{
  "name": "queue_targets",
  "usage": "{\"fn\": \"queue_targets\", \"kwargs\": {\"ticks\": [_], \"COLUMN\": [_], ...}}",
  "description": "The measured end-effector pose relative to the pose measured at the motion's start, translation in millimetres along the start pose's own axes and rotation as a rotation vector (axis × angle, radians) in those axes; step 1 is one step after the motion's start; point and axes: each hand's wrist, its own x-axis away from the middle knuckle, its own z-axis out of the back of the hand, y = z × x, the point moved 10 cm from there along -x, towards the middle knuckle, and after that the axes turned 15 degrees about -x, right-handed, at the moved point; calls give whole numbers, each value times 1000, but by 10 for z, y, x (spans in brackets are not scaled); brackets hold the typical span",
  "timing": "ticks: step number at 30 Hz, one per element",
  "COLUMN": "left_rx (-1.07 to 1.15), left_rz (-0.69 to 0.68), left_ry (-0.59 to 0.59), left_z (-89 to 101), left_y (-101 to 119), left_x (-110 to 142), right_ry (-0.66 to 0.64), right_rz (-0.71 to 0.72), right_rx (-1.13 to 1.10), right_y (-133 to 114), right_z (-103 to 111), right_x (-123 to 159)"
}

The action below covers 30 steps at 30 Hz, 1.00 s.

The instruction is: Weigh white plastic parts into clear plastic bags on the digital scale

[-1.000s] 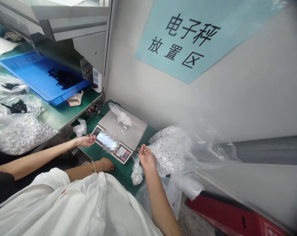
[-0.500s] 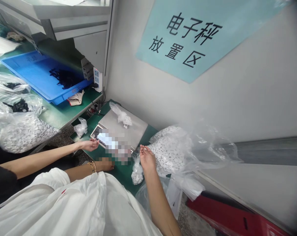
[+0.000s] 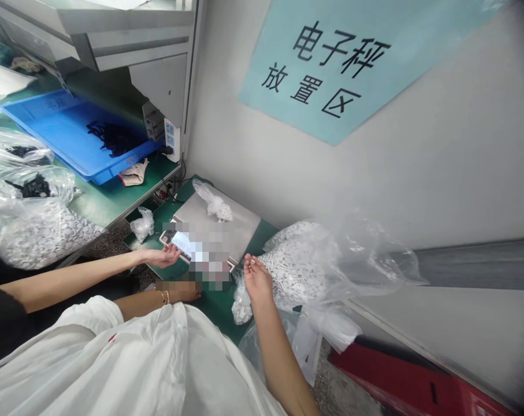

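Observation:
My right hand [image 3: 258, 278], palm up, has its fingers curled around a few small white pieces [image 3: 253, 264]. It is beside a large clear bag of white pieces [image 3: 303, 266]. My left hand [image 3: 187, 290], with a bracelet at the wrist, lies curled at the near edge of the green table; blurring hides part of it, and what it holds, if anything, cannot be seen. In front of both hands is an electronic scale [image 3: 244, 222], its display partly blurred out. A small tied bag of white pieces [image 3: 219, 208] rests on the scale's plate.
From the left, a co-worker's hand [image 3: 163, 255] reaches to the scale's display. Small bags stand left [image 3: 142, 224] and right [image 3: 242, 306] of the scale. A blue tray [image 3: 54, 124] with black parts and a large filled bag [image 3: 40, 237] are on the left bench. A wall rises behind.
The co-worker's hand has shifted slightly right along the scale's display. My right hand has moved a touch left and up, still with the white pieces. My left hand is about where it was.

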Motion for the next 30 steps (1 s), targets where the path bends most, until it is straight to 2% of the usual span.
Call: {"fn": "queue_targets", "kwargs": {"ticks": [2, 4, 6, 8, 10, 12, 14, 16, 19, 24, 25, 27, 30], "left_rx": [96, 269, 363, 299, 155, 43, -31, -52, -16, 168, 171, 87, -107], "left_rz": [162, 297, 317, 226, 65, -94, -184, -204, -171, 73, 87, 23, -154], "left_ry": [9, -48, -177, -299, -337, -292, -230, -197, -205, -265, -275, -286, -275], "left_z": [-128, -348, -584, -709, -687, -564, -433, -352, -333, -403, -413, -419, -424], "left_y": [-288, -487, -483, -328, -96, 144, 316, 408, 470, 380, 384, 451, 585], "left_x": [-8, 31, 98, 178, 246, 289, 310, 306, 283, 272, 277, 278, 292], "right_ry": [-4, -5, -9, -22, -49, -92, -164, -248, -345, -420, -427, -437, -455], "right_rz": [0, 3, 13, 33, 64, 100, 148, 202, 280, 412, 434, 477, 526], "right_rx": [13, 30, 54, 91, 141, 201, 317, 480, 715, 1000, 1054, 1152, 1265], "right_y": [5, 4, -8, -31, -62, -90, -116, -131, -148, -201, -204, -198, -151], "right_z": [-6, -9, -15, -39, -95, -193, -345, -523, -751, -1008, -1053, -1140, -1262], "right_x": [8, 16, 27, 42, 58, 70, 74, 65, 26, -69, -94, -147, -222]}}
